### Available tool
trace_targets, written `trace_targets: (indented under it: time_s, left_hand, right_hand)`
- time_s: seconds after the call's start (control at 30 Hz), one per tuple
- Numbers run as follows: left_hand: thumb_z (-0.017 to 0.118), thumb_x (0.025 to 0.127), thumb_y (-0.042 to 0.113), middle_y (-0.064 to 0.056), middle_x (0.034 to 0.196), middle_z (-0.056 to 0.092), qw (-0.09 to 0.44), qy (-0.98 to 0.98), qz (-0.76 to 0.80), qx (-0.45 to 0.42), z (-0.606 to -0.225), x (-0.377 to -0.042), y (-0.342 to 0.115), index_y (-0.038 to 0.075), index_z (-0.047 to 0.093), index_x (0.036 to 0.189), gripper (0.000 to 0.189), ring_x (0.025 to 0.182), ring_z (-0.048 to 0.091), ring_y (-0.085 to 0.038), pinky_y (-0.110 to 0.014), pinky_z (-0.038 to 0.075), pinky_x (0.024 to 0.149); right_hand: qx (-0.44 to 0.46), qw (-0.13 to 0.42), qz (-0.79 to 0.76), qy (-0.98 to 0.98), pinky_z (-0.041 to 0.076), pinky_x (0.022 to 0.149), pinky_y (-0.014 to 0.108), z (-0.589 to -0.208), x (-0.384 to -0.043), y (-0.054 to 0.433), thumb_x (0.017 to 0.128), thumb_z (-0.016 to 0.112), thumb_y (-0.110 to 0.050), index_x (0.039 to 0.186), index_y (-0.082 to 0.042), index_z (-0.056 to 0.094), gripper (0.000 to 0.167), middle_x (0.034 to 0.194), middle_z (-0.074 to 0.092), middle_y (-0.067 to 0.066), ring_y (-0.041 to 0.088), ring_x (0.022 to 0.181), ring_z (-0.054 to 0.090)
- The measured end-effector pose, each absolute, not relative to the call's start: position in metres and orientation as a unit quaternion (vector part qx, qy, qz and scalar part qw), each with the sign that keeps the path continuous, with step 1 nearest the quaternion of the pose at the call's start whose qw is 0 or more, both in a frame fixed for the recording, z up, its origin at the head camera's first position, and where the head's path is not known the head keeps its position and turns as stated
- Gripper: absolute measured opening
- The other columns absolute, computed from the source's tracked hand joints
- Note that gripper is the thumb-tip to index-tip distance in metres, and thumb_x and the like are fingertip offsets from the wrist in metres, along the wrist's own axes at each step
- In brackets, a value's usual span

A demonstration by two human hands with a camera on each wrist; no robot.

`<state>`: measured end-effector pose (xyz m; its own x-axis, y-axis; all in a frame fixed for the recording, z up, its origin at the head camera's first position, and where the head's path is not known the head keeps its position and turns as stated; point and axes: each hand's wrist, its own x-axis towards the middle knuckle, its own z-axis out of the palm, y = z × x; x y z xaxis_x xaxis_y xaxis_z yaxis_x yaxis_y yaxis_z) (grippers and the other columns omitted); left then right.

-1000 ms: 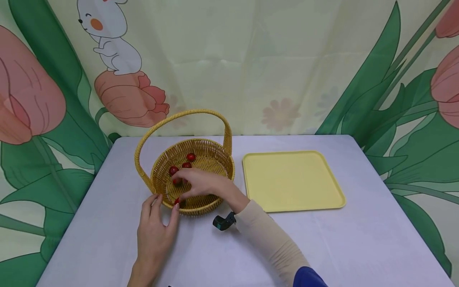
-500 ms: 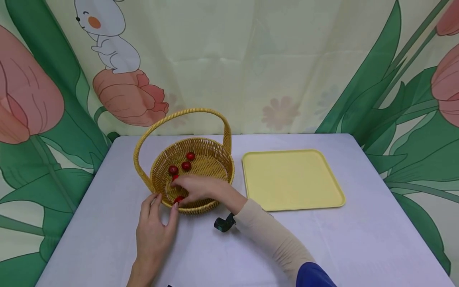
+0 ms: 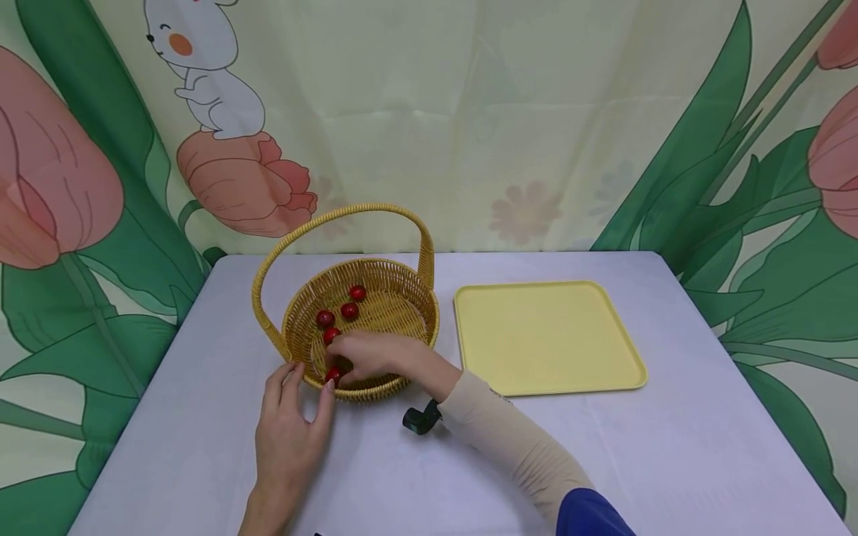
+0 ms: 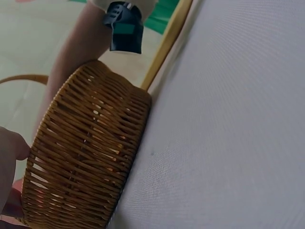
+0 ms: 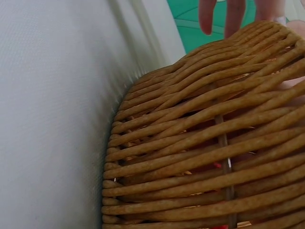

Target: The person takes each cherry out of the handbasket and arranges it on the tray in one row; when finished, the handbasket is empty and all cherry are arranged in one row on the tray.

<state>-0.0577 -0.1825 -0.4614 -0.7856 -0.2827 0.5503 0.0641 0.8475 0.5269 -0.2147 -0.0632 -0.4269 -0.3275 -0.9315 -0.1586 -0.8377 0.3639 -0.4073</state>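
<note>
Right hand (image 3: 372, 356) hanging inside a wicker basket (image 3: 402, 313), left hand (image 3: 293, 428) resting on its rim

The basket is standing on the left part of a table (image 3: 670, 447) covered in pale cloth, its handle (image 3: 367, 208) arching from the near left to the far right. Five small red fruits (image 3: 349, 310) are showing inside: four are lying in a loose string on the left half of the bottom, while the frontmost fruit (image 3: 334, 375) is sitting by the near rim, right at the right hand's fingers. These are curling downward; whether they are clamping on the fruit, I cannot tell. The left hand is touching the near-left rim, its thumb and fingers spreading apart, the thumb ending close to the frontmost fruit. In both wrist views the woven wall is hiding most of the contents.

A dark device (image 3: 421, 418) is projecting beside the right wrist, next to a beige sleeve (image 3: 512, 435), with blue cloth (image 3: 593, 515) showing farther up that arm. To the right of the basket, a yellow tray (image 3: 546, 339) is lying flat, near but apart. Behind the table a curtain (image 3: 415, 149) is hanging, bearing printed tulips (image 3: 53, 171) and a white animal (image 3: 224, 104).
</note>
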Motion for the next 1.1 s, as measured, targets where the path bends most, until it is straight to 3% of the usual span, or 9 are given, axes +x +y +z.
trace_targets:
  time_s: [0.4,0.7,0.87,1.1]
  left_hand:
    - [0.075,0.086,0.024,-0.023,0.129,0.058,0.331,-0.906,-0.256,0.059,-0.461,-0.057,-0.182,-0.011,0.062,0.124,0.053,0.119,0.058,-0.039,-0.055,0.054,0.092]
    - [0.074,0.087,0.027,-0.023,0.131,0.057,0.32,-0.91,-0.255,0.068,-0.461,-0.057,-0.182,-0.01,0.062,0.126,0.055,0.12,0.058,-0.04,-0.057,0.054,0.091]
    - [0.074,0.087,0.027,-0.022,0.131,0.057,0.322,-0.909,-0.256,0.065,-0.462,-0.056,-0.183,-0.01,0.062,0.125,0.055,0.121,0.058,-0.04,-0.057,0.054,0.091]
    - [0.074,0.088,0.027,-0.022,0.131,0.057,0.324,-0.909,-0.255,0.059,-0.462,-0.056,-0.184,-0.01,0.062,0.126,0.054,0.121,0.058,-0.04,-0.058,0.055,0.089]
  right_hand:
    - [-0.528,0.195,-0.19,0.805,0.05,0.083,0.012,-0.421,-0.218,-0.056,0.091,0.074,-0.018,0.125,-0.012,0.065,0.036,0.119,0.065,0.0,0.005,0.097,0.062]
    - [-0.505,0.202,-0.241,0.803,0.05,0.078,0.012,-0.42,-0.224,-0.047,0.091,0.074,-0.015,0.124,-0.013,0.065,0.035,0.124,0.062,0.0,0.003,0.09,0.061]
    - [-0.493,0.216,-0.275,0.796,0.053,0.079,0.012,-0.417,-0.223,-0.043,0.09,0.074,-0.01,0.124,-0.012,0.064,0.035,0.124,0.061,0.001,0.004,0.092,0.065]
    - [-0.496,0.199,-0.31,0.786,0.053,0.079,0.012,-0.415,-0.223,-0.037,0.088,0.078,-0.018,0.12,-0.013,0.065,0.034,0.116,0.064,-0.001,0.003,0.089,0.065]
